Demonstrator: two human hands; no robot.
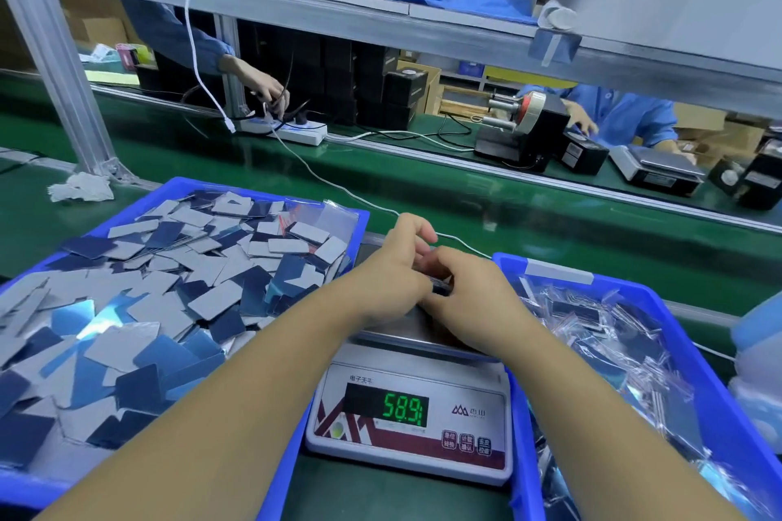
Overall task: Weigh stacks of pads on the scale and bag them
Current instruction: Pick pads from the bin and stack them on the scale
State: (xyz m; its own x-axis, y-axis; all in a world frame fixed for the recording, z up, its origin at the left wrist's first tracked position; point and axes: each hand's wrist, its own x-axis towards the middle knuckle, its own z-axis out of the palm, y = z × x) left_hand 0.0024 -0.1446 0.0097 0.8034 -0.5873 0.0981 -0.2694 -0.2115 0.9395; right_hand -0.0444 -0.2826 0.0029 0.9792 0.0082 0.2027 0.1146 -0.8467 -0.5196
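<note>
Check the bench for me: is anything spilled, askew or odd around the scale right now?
Nothing looks spilled. The loose pads lie jumbled but inside the left tray. One oddity: both hands sit over the scale's pan while the display shows 58.9, so that figure may not be trustworthy.

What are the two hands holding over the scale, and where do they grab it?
A dark stack of pads, pinched between left hand and right hand; exact hold hidden.
</note>
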